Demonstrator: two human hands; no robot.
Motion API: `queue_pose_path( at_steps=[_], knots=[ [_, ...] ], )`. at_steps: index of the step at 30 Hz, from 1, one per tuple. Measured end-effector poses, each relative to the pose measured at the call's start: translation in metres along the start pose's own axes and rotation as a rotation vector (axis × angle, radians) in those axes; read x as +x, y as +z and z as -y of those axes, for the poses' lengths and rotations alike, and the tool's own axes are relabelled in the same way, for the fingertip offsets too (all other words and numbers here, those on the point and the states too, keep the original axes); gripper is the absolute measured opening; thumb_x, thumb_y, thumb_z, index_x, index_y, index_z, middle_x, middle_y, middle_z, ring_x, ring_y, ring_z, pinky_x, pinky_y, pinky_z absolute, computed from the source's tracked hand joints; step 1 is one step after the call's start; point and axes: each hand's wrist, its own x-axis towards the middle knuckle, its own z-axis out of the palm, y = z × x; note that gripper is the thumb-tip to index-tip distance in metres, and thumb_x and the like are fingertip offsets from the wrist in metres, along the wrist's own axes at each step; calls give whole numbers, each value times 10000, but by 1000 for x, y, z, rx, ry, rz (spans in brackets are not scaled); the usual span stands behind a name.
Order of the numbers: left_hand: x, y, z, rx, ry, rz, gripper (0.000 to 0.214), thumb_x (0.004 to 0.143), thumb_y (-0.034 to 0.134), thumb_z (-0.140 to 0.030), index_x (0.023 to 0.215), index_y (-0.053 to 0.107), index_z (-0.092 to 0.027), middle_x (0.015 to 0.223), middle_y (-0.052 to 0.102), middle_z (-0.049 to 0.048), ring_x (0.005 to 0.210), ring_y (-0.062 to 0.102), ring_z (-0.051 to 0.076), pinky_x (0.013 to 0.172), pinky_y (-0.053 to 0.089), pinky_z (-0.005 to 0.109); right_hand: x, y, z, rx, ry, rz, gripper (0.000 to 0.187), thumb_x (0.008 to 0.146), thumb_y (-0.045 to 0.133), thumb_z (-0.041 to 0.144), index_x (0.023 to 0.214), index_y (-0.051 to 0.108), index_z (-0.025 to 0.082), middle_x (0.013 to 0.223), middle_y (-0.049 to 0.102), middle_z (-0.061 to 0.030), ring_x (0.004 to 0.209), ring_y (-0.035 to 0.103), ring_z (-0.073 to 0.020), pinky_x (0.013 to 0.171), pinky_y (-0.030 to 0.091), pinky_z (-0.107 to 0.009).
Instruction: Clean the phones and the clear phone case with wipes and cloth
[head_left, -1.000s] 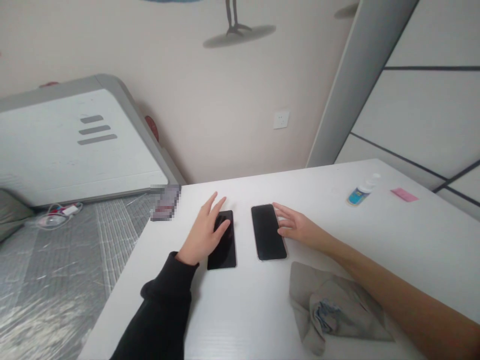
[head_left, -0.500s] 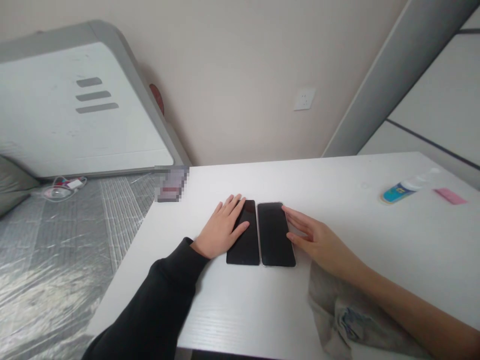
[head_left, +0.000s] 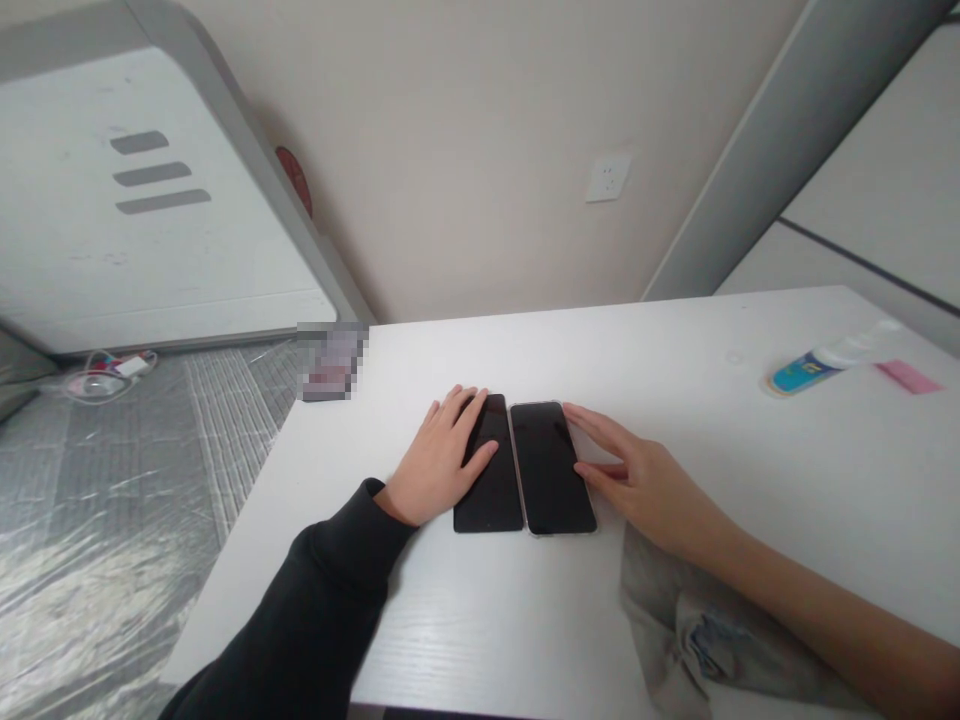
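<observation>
Two dark-screened phones lie side by side, edges touching, on a white table (head_left: 675,340). My left hand (head_left: 442,460), in a black sleeve, rests flat with its fingers spread on the left phone (head_left: 491,490). My right hand (head_left: 637,480), arm bare, lies open against the right edge of the right phone (head_left: 551,470), fingertips touching its side. Neither hand grips anything.
A crumpled grey cloth (head_left: 697,630) lies under my right forearm at the table's near edge. A small blue-labelled bottle (head_left: 817,362) lies on its side at the far right beside a pink slip (head_left: 909,376). Left of the table is a plastic-covered surface (head_left: 112,480) with a white-and-grey panel (head_left: 150,200).
The phones, apart a second ago, have been pushed together by both hands and now touch. The view has tilted down and shifted slightly.
</observation>
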Motion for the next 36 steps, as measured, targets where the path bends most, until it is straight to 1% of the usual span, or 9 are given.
queue_pose_path(
  at_steps=[4, 8, 16, 19, 23, 28, 30, 33, 36],
  knots=[
    [0, -3, -2, -12, 13, -12, 600, 964, 512, -351, 1515, 395, -145, 1553, 428, 192, 1481, 369, 339, 1226, 302, 553, -1, 0, 4, 6, -21, -6, 608, 834, 640, 199, 1425, 593, 334, 1465, 609, -9, 1331, 594, -322, 1020, 601, -497],
    [0, -5, -2, -32, 40, -22, 589, 941, 552, -355, 1492, 429, -187, 1514, 459, 167, 1452, 404, 337, 1217, 320, 566, -3, 1, 7, 54, -23, -5, 606, 820, 652, 203, 1406, 607, 347, 1478, 594, 8, 1370, 556, -311, 967, 637, -448],
    [-1, -5, -2, -40, 40, -11, 572, 946, 556, -344, 1486, 442, -192, 1511, 461, 169, 1455, 407, 340, 1218, 317, 563, -5, 1, 13, 35, -31, -33, 505, 828, 673, 259, 1326, 670, 345, 1444, 621, -10, 1318, 593, -333, 824, 686, -418],
    [-4, -14, 1, -81, 32, 86, 718, 959, 571, -449, 1574, 308, -187, 1627, 330, 188, 1538, 271, 356, 1241, 247, 582, -4, -2, 14, -11, -34, -34, 441, 863, 653, 311, 1302, 681, 336, 1458, 613, -27, 1313, 597, -357, 766, 689, -414],
    [-13, -30, 7, -146, 71, 227, 1055, 859, 672, -630, 1641, 74, -254, 1726, -6, 178, 1581, -18, 402, 1229, 151, 656, -4, -5, 14, -11, -42, -42, 385, 879, 655, 331, 1261, 700, 349, 1453, 618, -24, 1319, 593, -362, 805, 678, -432],
    [-17, -35, 7, -164, 130, 304, 1224, 723, 765, -698, 1644, 79, -275, 1713, -79, 185, 1560, -69, 440, 1211, 108, 696, -4, -4, 16, -26, -75, -94, 326, 916, 622, 361, 1231, 702, 330, 1380, 669, -44, 1285, 618, -325, 901, 644, -455],
    [-16, -32, 8, -124, 126, 278, 1136, 807, 683, -699, 1644, 46, -270, 1715, -67, 186, 1569, -32, 419, 1220, 141, 669, 0, -8, 21, -28, -98, -132, 280, 926, 606, 364, 1180, 706, 304, 1330, 693, -60, 1236, 646, -297, 909, 632, -440],
    [-12, -23, 14, 11, 52, 151, 917, 965, 495, -628, 1641, 1, -255, 1718, -5, 198, 1580, 53, 384, 1217, 179, 659, 6, -24, 36, -56, -142, -169, 205, 916, 621, 378, 1057, 706, 256, 1129, 745, -74, 1064, 702, -251, 871, 618, -398],
    [-9, -13, 20, 139, -30, 65, 950, 954, 496, -639, 1638, 4, -201, 1709, 24, 240, 1576, 81, 402, 1198, 189, 694, 0, -47, 53, -96, -130, -65, 204, 901, 653, 418, 955, 686, 224, 965, 732, -59, 883, 694, -213, 796, 594, -362]
  ],
)
